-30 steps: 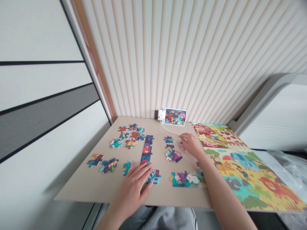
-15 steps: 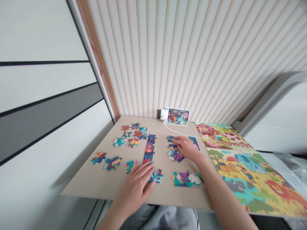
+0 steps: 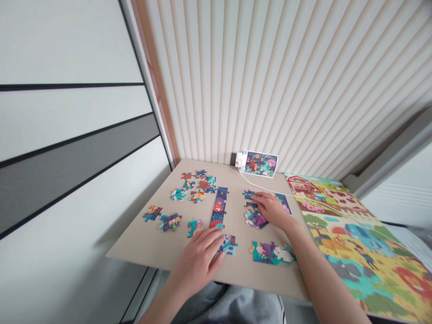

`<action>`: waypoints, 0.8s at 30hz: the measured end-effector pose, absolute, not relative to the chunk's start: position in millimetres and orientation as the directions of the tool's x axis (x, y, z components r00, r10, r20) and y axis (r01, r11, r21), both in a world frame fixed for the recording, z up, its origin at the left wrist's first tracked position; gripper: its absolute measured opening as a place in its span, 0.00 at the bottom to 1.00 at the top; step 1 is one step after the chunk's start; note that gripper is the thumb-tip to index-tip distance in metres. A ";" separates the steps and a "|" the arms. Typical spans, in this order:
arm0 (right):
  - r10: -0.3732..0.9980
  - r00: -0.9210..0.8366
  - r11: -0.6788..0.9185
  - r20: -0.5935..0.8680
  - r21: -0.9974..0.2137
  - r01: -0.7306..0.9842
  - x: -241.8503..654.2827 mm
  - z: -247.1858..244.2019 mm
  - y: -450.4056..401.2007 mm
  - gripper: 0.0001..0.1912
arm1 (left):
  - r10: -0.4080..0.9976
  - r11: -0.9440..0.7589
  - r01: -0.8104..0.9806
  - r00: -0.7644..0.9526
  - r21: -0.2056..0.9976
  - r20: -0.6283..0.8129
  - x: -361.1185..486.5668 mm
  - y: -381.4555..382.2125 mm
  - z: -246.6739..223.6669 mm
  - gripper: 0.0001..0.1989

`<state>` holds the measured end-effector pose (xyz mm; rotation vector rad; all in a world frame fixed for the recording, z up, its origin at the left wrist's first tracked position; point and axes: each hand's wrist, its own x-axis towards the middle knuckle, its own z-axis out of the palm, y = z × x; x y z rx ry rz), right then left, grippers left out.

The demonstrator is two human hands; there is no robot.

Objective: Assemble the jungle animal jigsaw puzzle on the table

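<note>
Both hands are being kept low over a tan board (image 3: 141, 243), with nothing visibly lifted. The left hand (image 3: 197, 261) is held open, fingers spread and lying nearly flat, with no grip to be seen, right beside a teal jigsaw piece (image 3: 229, 245). The right hand (image 3: 272, 209) is loosely curled over a messy clump of jigsaw pieces (image 3: 254, 217); whether a piece is pinched can't be told from here. Between them sits a long strip of joined dark blue pieces (image 3: 218, 208), its long axis running front to back, the far end leaning a bit right toward the wall (image 3: 270, 90). Main risk imo: that loose strip could be split or knocked askew by the left hand. A white cable (image 3: 259, 185) could also get snagged by the right hand.
</note>
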<state>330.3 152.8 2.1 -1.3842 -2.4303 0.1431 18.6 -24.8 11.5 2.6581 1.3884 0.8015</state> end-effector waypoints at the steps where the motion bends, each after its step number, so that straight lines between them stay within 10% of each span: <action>1: 0.846 -0.472 0.526 0.249 -0.249 0.813 331.3 0.5 153.8 0.23 | 0.765 -0.608 0.751 0.469 0.258 0.441 18.8 -26.5 11.9 0.18; 24: 0.828 -0.496 0.551 0.261 -0.218 0.805 338.1 -7.5 158.5 0.23 | 0.898 -0.152 0.959 0.032 0.241 0.438 -103.1 -12.7 -16.5 0.20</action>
